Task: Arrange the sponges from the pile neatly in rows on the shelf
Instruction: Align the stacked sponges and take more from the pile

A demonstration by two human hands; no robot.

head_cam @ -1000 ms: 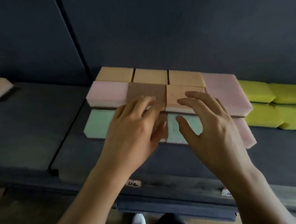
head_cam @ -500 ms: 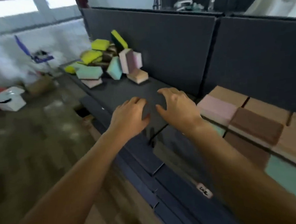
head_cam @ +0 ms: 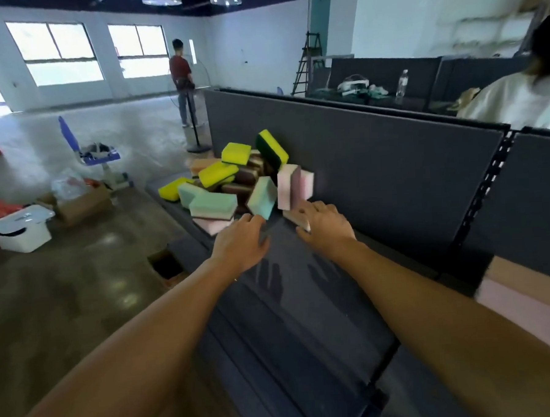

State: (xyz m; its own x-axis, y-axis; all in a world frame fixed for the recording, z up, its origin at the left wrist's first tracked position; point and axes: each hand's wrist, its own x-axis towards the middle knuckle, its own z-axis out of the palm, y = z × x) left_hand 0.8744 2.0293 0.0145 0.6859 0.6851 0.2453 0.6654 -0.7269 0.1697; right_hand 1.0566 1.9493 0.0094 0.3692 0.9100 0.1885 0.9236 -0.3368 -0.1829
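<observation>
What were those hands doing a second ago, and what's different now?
Both hands came off the arranged rows and swung left along the shelf to the sponge pile. The right hand now lies on a tan sponge; the left hand hovers open by a teal sponge. Nothing lifted yet; the pile looks unchanged.

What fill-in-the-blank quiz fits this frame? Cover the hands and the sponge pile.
1. The right hand touches the flat tan foam sponge lying on the dark ____.
2. The left hand, near the tilted mint-green foam sponge, holds ____.
3. Two ____ foam sponges stand upright against the dark back panel.
4. The pile's topmost sponge pairs a dark green scouring side with ____ foam.
Missing words: shelf; nothing; pink; yellow.
</observation>
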